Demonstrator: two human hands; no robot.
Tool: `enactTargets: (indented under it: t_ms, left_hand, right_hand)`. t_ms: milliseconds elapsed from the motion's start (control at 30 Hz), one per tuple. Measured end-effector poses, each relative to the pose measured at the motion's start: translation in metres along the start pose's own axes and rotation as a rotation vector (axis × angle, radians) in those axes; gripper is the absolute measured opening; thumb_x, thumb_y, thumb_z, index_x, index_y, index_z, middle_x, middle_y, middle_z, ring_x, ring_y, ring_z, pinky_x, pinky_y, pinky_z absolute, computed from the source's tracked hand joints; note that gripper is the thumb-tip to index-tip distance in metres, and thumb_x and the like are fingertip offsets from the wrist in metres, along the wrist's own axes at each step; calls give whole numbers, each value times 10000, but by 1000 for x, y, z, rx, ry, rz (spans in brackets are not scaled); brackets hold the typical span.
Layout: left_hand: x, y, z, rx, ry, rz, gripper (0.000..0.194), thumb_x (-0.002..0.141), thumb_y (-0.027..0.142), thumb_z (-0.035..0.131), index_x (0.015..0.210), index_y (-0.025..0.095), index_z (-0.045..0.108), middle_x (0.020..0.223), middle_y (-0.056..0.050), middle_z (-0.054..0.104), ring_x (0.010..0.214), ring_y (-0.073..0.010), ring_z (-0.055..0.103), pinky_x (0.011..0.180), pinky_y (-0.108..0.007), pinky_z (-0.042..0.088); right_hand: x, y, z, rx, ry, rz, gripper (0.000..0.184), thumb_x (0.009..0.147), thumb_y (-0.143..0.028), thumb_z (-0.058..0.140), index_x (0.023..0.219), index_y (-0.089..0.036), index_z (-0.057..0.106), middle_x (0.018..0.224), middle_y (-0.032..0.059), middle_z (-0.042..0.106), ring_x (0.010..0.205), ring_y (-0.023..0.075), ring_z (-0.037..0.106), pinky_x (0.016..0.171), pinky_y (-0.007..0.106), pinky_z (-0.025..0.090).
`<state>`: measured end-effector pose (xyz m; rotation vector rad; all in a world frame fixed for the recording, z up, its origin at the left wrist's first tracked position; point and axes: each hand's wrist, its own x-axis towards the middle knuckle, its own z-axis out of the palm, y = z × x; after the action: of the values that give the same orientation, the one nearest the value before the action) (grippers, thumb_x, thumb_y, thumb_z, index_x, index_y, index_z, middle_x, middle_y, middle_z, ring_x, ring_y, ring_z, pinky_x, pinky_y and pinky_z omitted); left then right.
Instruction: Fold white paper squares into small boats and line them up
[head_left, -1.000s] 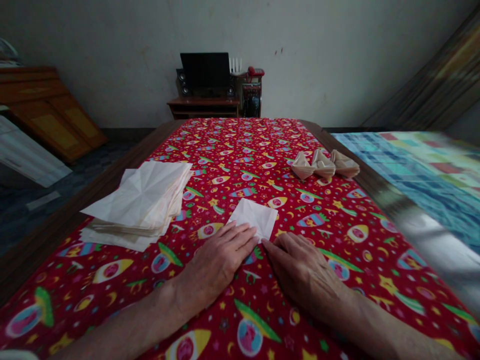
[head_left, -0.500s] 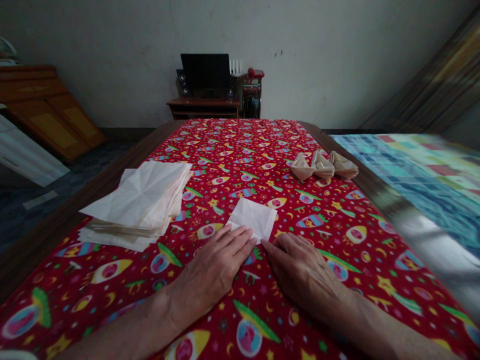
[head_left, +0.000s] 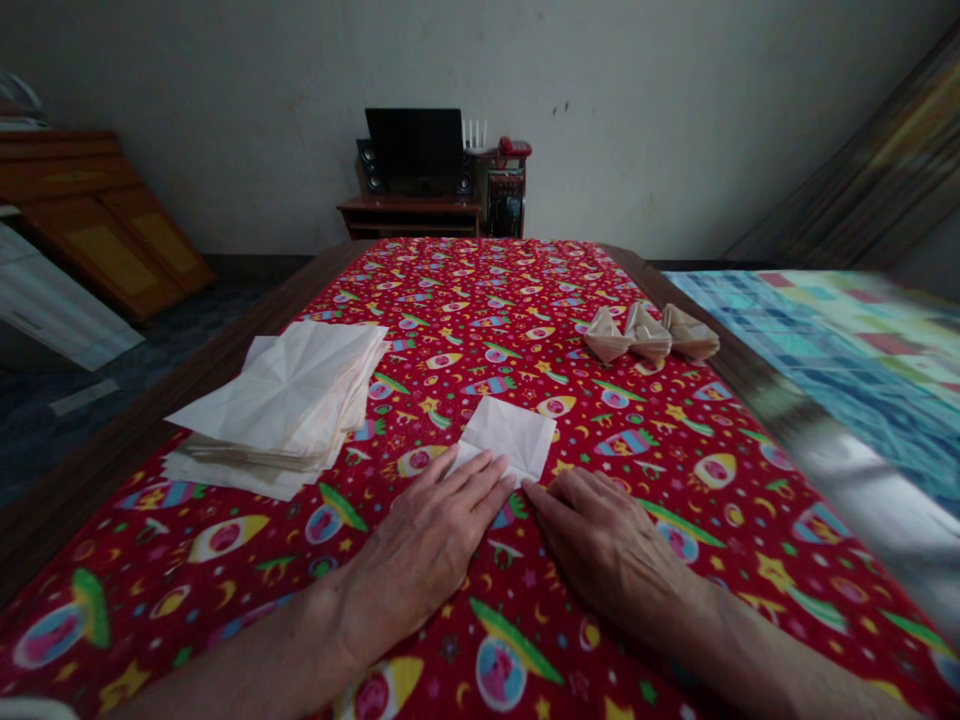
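Note:
A small folded square of white paper (head_left: 517, 430) lies on the red patterned cloth in front of me, with crease lines across it. My left hand (head_left: 450, 505) rests flat on its near left part, fingers stretched out and covering that edge. At the near corner, the index fingertip of my right hand (head_left: 600, 525) meets the paper; the other fingers are curled in and the thumb is hidden. Left of my hands is a stack of creased white paper sheets (head_left: 289, 385). Three folded paper pieces (head_left: 646, 332) stand in a row at the right.
The red cloth (head_left: 480, 300) covers a long dark wooden table (head_left: 247, 320). Beyond its far end are a monitor (head_left: 416, 148) on a small desk and a red telephone (head_left: 514, 148). A bed with a checkered cover (head_left: 810, 350) adjoins the right side; a wooden cabinet (head_left: 112, 235) stands left.
My left hand has slid slightly toward the lower left along the paper, baring more of its near part. My right hand stays at the corner.

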<state>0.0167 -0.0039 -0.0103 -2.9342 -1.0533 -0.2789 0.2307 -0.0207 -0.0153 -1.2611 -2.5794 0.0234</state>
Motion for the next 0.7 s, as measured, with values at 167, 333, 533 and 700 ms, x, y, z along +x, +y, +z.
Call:
enactTargets:
  t_ms: [167, 333, 533, 700]
  left_hand:
    - [-2, 1, -2, 29, -15, 1, 594, 801, 7, 353, 1371, 172, 386, 1437, -49, 417, 1340, -197, 347, 1116, -404, 230]
    - [-7, -3, -2, 59, -38, -24, 614, 755, 8, 374, 1350, 154, 414, 1447, -79, 397, 1347, -215, 336, 1121, -424, 212]
    - [-15, -9, 1, 56, -27, 2, 630, 766, 1, 371, 1377, 150, 378, 1458, -71, 380, 1369, -200, 291, 1126, -366, 239]
    - [-20, -14, 0, 59, -58, 35, 631, 754, 8, 384, 1370, 143, 392, 1467, -68, 364, 1366, -202, 295, 1129, -367, 253]
  right_hand:
    - [0, 1, 0, -25, 22, 9, 200, 893, -118, 401, 937, -154, 594, 765, 44, 514, 644, 148, 436, 621, 286, 367]
    - [0, 1, -1, -39, 6, 21, 201, 891, -121, 411, 972, -158, 591, 779, 47, 530, 662, 158, 445, 641, 297, 375]
    - [2, -2, -4, -36, -43, 59, 189, 889, -129, 419, 950, -161, 595, 787, 48, 538, 665, 157, 455, 647, 296, 380]
    - [2, -1, -5, -38, -41, 62, 169, 873, -124, 444, 919, -165, 601, 780, 45, 541, 654, 154, 459, 637, 290, 376]
